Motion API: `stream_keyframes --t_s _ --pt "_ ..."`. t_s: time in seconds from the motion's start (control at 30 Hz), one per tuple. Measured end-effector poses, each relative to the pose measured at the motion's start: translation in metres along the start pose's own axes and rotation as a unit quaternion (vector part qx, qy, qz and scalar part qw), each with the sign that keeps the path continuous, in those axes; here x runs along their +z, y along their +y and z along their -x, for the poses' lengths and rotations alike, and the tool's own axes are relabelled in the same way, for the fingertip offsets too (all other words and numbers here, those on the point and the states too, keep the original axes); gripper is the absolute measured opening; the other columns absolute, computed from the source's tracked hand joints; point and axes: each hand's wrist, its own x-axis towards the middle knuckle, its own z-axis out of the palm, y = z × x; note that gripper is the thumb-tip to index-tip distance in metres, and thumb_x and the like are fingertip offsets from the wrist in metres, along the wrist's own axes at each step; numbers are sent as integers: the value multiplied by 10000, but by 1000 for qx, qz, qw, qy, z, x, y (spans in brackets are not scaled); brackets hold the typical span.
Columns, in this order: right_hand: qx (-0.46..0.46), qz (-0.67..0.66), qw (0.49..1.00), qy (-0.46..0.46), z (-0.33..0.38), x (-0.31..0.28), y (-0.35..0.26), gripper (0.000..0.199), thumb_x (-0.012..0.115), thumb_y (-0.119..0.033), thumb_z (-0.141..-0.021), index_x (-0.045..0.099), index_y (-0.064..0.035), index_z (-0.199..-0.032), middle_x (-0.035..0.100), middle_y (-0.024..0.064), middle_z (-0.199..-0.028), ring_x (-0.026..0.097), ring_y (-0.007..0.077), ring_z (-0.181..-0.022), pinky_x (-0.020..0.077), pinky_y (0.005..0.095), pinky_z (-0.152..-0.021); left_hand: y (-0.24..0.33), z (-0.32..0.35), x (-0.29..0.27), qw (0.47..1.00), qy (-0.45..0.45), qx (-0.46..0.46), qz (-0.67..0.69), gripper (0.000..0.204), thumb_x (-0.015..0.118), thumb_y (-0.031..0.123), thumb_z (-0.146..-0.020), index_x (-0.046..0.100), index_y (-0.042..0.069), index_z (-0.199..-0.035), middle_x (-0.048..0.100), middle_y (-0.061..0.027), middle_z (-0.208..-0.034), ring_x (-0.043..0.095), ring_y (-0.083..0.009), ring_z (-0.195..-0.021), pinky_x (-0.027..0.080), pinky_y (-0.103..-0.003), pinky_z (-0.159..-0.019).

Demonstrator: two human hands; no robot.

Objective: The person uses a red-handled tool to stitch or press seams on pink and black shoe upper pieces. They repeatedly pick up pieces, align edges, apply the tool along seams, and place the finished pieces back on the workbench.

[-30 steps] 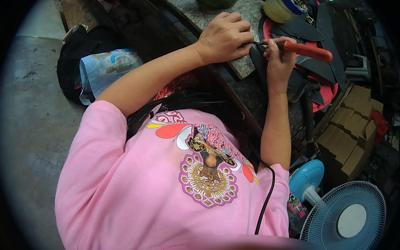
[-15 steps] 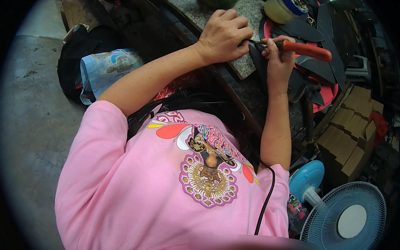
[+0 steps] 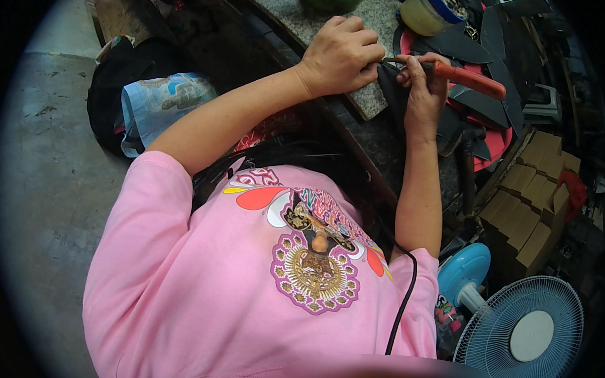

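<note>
Tool (image 3: pixel 474 82) is held in the right hand (image 3: pixel 425 93), its red handle pointing out to the right and its thin shank crossing to the left hand (image 3: pixel 345 56). The right fingers are closed around the front of the handle rather than its far end, presumably so that the tip can be steered finely. The left hand is curled closed, knuckles up, and the upper end of a dark strip (image 3: pixel 392 88) is apparently pinched at its thumb side, where the shank also ends; the exact contact is hidden by the fingers. By this hold the strip seems to be steadied against the tool, with both hands kept close together so that little play is left between them. The strip is found between the hands, just beside the corner of a speckled slab (image 3: pixel 370 103), which is laid on the dark worktop (image 3: pixel 378 146), perhaps as a firm base. Dark and pink pieces (image 3: pixel 465 49) are heaped to the right of the hands, and a jar (image 3: pixel 418 17) with a blue rim and a green bowl (image 3: pixel 317 2) are set beyond them, probably to be within reach yet out of the way.
</note>
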Motion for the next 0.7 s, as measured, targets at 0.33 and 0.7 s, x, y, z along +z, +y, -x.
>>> stream_keyframes --t_s 0.33,0.7 --pt "-12 53 998 -10 -1 0 3 159 623 7 -951 511 -57 -1043 617 42 -936 584 70 -727 481 202 -611 1 0 -1 1000 -6 -9 -10 149 702 172 -692 625 128 -812 575 -10 -831 572 -225 -854 462 -377 -802" --pt "-18 104 994 -40 -2 -1 1 175 677 -34 -921 537 -68 -1020 611 36 -894 601 84 -709 502 225 -621 -1 1 0 1000 3 18 -16 87 701 146 -685 629 125 -731 568 0 -803 574 -213 -858 465 -369 -780"
